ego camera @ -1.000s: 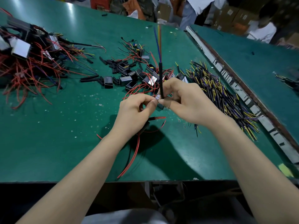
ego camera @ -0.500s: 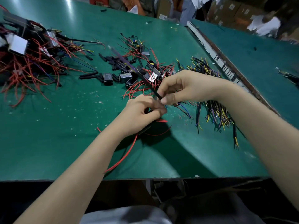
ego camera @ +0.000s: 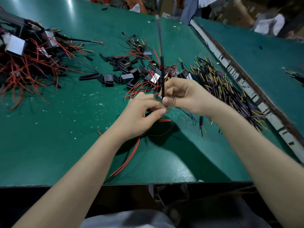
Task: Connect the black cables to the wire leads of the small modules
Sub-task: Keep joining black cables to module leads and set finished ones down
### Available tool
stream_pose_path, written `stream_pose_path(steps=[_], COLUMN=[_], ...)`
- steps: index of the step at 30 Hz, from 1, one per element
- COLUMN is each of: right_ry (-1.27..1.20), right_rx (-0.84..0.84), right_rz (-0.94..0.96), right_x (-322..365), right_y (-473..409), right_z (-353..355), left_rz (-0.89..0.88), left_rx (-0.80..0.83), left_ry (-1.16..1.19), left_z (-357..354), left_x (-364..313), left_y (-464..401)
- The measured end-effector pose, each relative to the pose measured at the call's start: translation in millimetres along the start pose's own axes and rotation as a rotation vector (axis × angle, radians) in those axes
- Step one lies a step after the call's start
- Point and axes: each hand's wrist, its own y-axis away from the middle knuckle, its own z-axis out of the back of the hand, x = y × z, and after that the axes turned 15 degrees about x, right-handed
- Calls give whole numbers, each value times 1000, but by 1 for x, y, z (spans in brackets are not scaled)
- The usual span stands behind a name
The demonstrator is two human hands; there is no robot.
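Black cable [ego camera: 162,76] upright in right grip [ego camera: 178,94]

Table [ego camera: 49,137] green matt mat, scuffed; black cable [ego camera: 162,76] matt sleeve; modules [ego camera: 126,78] glossy plastic.

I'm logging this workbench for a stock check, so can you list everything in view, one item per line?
Table: one, green, fills the view.
Black cable: one, upright, pinched in the right hand.
Small modules: a pile, black, red leads, table centre.
Cable pile: many, black with yellow and purple ends, right of the hands.
Wired bundle: a heap, red wires and black parts, far left.
Red leads: a pair, trailing below the left hand.
Second table: green, right.
Left hand: one, gripping something dark, mostly hidden.
Right hand: one, pinching the cable.
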Motion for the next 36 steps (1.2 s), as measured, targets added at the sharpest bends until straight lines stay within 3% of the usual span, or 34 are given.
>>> stream_pose_path(steps=[6, 11, 17, 26, 36], right_ry=[-82, -303, -532, -593, -264], right_rx=[-409, -589, -567, -557, -679], right_rz=[-18, -79, -109, -151, -162], right_x=[-21, -20, -8, 11, 14], right_y=[-3, -9, -12, -11, -12], right_z=[-26, -43, -46, -47, -56], left_rz=[61, 51, 48, -40, 46], left_rx=[-213, -371, -461, -528, -539], left_ry=[-154, -343, -433, -330, -95], left_z=[-4, -11, -12, -13, -15], left_x=[1, 3, 3, 0, -4], left_y=[-1, 0, 1, 1, -2])
